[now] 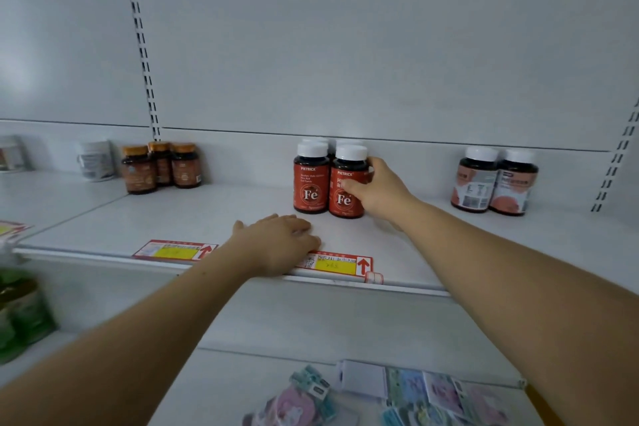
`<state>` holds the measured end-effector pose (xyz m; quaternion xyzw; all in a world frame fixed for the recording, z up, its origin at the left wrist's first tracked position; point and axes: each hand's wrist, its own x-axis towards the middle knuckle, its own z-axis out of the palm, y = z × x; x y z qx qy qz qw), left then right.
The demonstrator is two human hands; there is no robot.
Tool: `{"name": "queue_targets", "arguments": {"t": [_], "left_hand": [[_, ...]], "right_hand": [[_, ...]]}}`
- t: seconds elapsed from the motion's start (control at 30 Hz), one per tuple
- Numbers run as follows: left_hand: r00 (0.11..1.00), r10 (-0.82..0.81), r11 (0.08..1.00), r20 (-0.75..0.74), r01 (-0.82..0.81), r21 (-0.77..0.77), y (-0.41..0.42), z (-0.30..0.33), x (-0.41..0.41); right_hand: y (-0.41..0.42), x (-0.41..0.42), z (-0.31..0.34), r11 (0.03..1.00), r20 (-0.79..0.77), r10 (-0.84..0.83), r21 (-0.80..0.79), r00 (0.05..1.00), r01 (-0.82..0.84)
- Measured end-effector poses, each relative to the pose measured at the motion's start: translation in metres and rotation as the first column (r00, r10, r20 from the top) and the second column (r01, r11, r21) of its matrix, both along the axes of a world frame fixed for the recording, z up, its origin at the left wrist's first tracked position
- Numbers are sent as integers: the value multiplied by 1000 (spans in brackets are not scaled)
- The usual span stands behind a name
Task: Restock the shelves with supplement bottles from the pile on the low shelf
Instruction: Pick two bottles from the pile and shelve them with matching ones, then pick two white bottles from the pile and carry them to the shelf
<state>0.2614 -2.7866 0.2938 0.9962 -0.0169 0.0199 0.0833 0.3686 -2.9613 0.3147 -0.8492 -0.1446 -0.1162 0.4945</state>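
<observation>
On shelf (242,214): red-labelled "Fe" bottle (345,183), white cap, upright.

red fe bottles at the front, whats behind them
Two more white caps show behind the front red bottles, so a second row stands there. Those back bottles' bodies and labels are covered. The right hand holds the front right bottle.

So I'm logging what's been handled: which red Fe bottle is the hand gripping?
The front right Fe bottle: the right hand wraps its side. The front left Fe bottle beside it goes untouched, and the left hand rests flat on the shelf.
</observation>
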Motion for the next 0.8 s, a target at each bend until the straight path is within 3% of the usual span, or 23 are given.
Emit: {"name": "queue_targets", "arguments": {"t": [0.17, 0.33, 0.47, 0.6, 0.8], "left_hand": [[1000, 21, 998, -5, -21, -66, -1, 4, -4], [998, 48, 937, 39, -31, -349, 2, 11, -12], [994, 6, 945, 108, 30, -326, 29, 27, -26], [988, 38, 951, 148, 9, -308, 86, 46, -50], [958, 168, 970, 234, -119, -210, 227, 47, -121]], "right_hand": [[-1, 5, 1, 998, 14, -17, -61, 1000, 18], [-1, 5, 5, 990, 18, -46, -136, 999, 48], [6, -8, 30, 952, 301, -144, -217, 943, 215], [57, -36, 67, 922, 406, 49, -369, 913, 114], [233, -93, 79, 827, 254, 335, -540, 907, -154]]}}
